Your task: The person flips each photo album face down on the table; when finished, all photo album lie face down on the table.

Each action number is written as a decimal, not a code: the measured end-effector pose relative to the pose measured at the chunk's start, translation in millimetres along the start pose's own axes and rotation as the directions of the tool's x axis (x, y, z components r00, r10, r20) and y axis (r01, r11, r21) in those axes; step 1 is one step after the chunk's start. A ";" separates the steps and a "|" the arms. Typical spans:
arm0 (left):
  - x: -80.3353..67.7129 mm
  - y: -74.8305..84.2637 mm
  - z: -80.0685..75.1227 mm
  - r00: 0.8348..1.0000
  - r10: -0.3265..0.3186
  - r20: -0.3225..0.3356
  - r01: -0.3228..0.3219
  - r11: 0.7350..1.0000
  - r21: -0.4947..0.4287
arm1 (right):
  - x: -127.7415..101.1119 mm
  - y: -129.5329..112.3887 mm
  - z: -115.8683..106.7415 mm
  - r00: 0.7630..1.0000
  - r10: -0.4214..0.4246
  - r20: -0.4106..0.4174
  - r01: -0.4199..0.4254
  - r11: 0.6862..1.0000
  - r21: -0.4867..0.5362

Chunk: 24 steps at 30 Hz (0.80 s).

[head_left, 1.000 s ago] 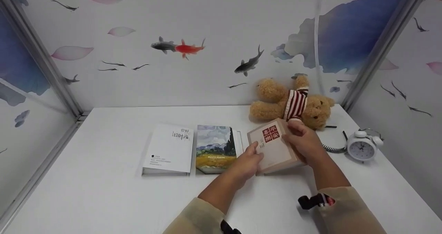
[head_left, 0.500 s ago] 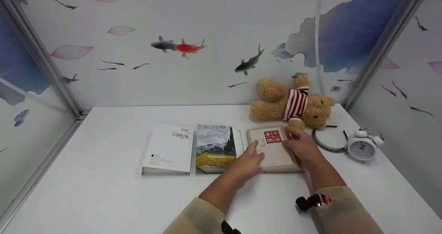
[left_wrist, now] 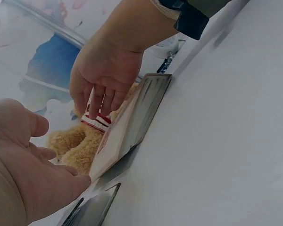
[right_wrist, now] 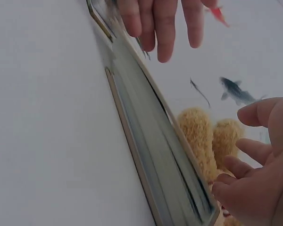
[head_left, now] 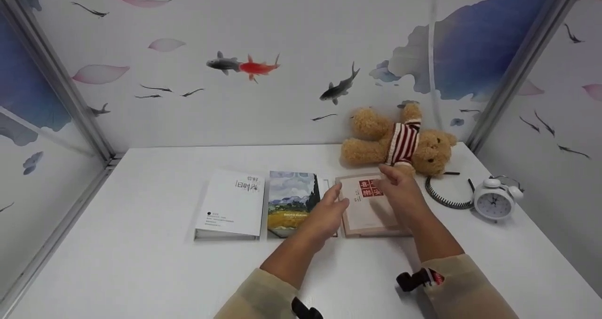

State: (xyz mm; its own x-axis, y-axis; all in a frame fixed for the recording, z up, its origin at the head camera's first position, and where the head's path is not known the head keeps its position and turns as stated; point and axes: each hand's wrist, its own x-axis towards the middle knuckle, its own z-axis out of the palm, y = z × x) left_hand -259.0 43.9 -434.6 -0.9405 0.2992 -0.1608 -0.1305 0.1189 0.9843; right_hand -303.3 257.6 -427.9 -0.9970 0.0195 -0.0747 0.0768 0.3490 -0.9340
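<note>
Head view | beige book (head_left: 367, 211) flat on table (head_left: 141, 258), rightmost in row beside painted album (head_left: 292, 201) | left hand (head_left: 324, 218) and right hand (head_left: 400, 196) hover above cover, fingers relaxed, holding nothing | judgement: square book against album edge with flat fingers.

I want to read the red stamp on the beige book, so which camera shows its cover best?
The head view: the beige book lies flat, cover up, its red stamp partly behind the right hand. The left wrist view shows the cover at a steep angle; the right wrist view shows only its page edge.
</note>
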 end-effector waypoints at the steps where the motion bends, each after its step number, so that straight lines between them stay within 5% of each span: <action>1: 0.0 1.2 -4.4 1.000 0.006 -0.004 -0.006 1.000 -0.004 | 0.2 -2.9 5.5 1.000 -0.027 0.011 0.027 1.000 0.003; 8: -4.8 5.9 -46.3 0.998 -0.011 -0.063 0.013 0.999 0.031 | 3.1 -21.1 44.8 0.999 -0.038 0.037 0.041 0.995 -0.092; 14: -11.8 0.8 -89.6 0.993 0.011 -0.117 -0.006 0.999 0.046 | 4.6 -34.7 71.2 0.990 -0.094 0.101 0.095 0.996 -0.002; 24: -22.1 -4.7 -138.7 0.949 0.032 -0.313 0.004 0.993 0.114 | 11.2 -49.9 91.9 0.980 -0.086 0.177 0.083 0.996 0.027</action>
State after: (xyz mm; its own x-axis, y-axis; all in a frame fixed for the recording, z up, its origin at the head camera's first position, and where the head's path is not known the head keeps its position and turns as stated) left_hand -281.1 -94.5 -425.5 -0.9951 -0.0082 -0.0984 -0.0977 0.2272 0.9689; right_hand -317.6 154.3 -414.3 -0.9827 -0.1769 -0.0546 -0.0058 0.3243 -0.9459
